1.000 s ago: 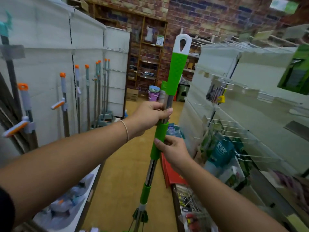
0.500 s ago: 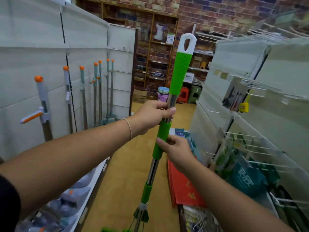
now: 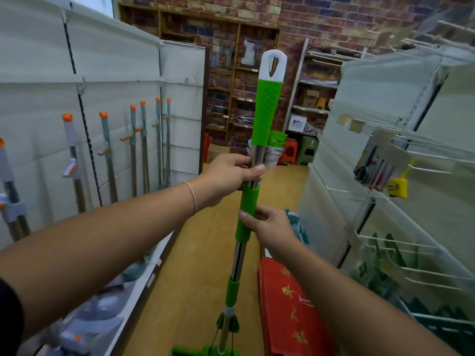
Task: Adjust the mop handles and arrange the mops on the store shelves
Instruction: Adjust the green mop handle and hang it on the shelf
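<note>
A green mop (image 3: 267, 109) stands nearly upright in the aisle in front of me, with a white loop cap on top and a steel pole below the green grip. My left hand (image 3: 228, 173) grips the steel pole just above the green locking collar (image 3: 246, 214). My right hand (image 3: 267, 224) holds that collar from the right, thumb across its front. The mop's green head (image 3: 203, 352) is partly cut off at the bottom edge. Several grey mops with orange caps (image 3: 106, 150) hang in a row on the left wall panel.
White shelving with wire hooks (image 3: 411, 155) lines the right side, with a yellow tag and hanging packs. Red packets (image 3: 290, 304) lie on the low right shelf. Wooden shelves, buckets and stools (image 3: 288, 150) stand at the aisle's far end against a brick wall.
The view has shifted to the right along the aisle, so the left wall mops sit further left. Both hands keep the same hold on the pole and collar.
</note>
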A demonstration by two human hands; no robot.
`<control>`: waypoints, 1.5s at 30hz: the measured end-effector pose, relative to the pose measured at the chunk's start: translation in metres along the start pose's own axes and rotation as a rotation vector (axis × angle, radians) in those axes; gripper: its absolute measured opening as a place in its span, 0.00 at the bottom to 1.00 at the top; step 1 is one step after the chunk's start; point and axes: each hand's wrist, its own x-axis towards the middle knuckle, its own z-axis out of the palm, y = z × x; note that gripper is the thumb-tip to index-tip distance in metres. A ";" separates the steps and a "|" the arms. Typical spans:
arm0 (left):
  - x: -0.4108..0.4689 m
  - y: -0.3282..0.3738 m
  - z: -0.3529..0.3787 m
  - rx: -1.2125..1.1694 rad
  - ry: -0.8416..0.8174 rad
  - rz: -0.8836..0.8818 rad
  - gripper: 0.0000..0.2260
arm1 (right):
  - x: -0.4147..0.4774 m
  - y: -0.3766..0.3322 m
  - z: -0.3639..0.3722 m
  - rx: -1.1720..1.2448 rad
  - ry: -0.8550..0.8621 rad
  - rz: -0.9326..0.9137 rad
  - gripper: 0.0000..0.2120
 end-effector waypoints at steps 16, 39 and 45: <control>0.227 -0.059 -0.021 -0.017 -0.120 0.041 0.03 | 0.213 0.042 -0.033 -0.284 0.167 -0.040 0.03; 0.501 -0.147 -0.022 -0.202 -0.279 0.053 0.04 | 0.468 0.094 -0.095 -0.204 0.176 0.031 0.03; 0.574 -0.150 -0.008 -0.221 -0.307 0.039 0.03 | 0.532 0.092 -0.136 -0.262 0.135 0.030 0.02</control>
